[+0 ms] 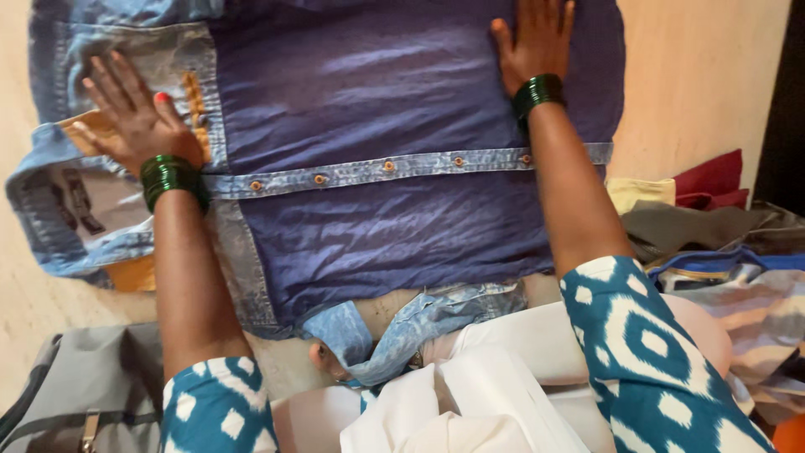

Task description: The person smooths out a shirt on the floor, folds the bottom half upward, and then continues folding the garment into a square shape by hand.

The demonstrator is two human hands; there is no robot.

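Head view shows a dark blue cotton shirt with pale denim placket and collar [377, 109] spread on the beige floor [696, 75]. Left hand [138, 117] lies flat, fingers apart, near the collar; right hand [537, 38] presses flat, open, on the shirt body.

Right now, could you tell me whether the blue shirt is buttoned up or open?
Buttoned up: the shirt lies flat with its button strip closed, under the left hand and right hand.

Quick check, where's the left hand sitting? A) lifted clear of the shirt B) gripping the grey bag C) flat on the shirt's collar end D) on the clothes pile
C: the left hand lies palm-down, fingers spread, on the pale denim collar end of the blue shirt.
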